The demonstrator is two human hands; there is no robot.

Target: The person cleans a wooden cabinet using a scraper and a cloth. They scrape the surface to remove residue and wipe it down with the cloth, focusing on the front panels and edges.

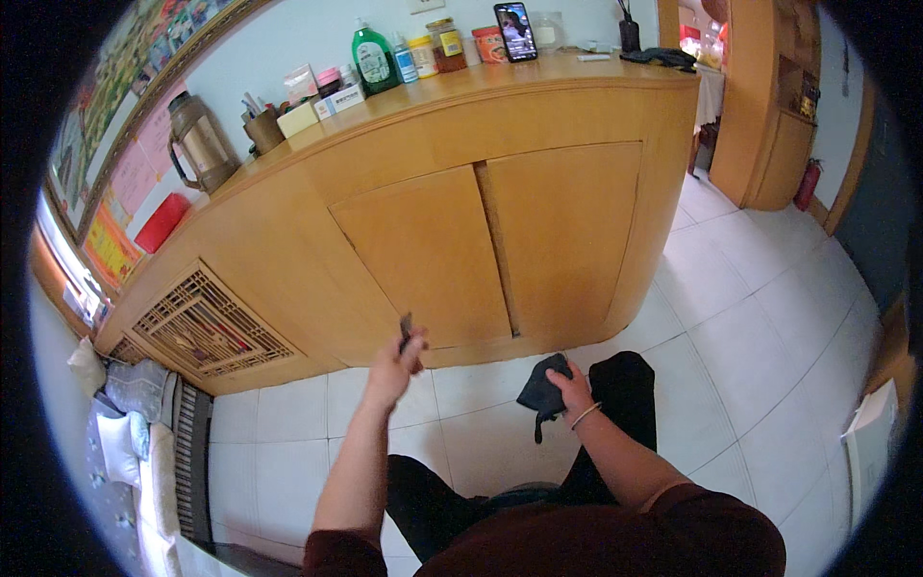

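Observation:
My left hand [405, 360] is raised before the wooden cabinet [425, 245], its fingers closed around a small dark tool [405, 333] whose narrow tip points up. Blur hides what kind of tool it is. Over my right knee, my right hand [573, 389] grips a dark grey cloth pouch [542, 389] with a short strap dangling below it. The pouch's opening cannot be made out. A gap separates the two hands.
Along the cabinet top stand a thermos jug [205, 141], a green bottle [375, 61], several jars and an upright phone [515, 32]. A dark cloth item [660, 59] lies at its right end. White floor tiles [288, 418] surround my legs; a sofa [119, 447] is at left.

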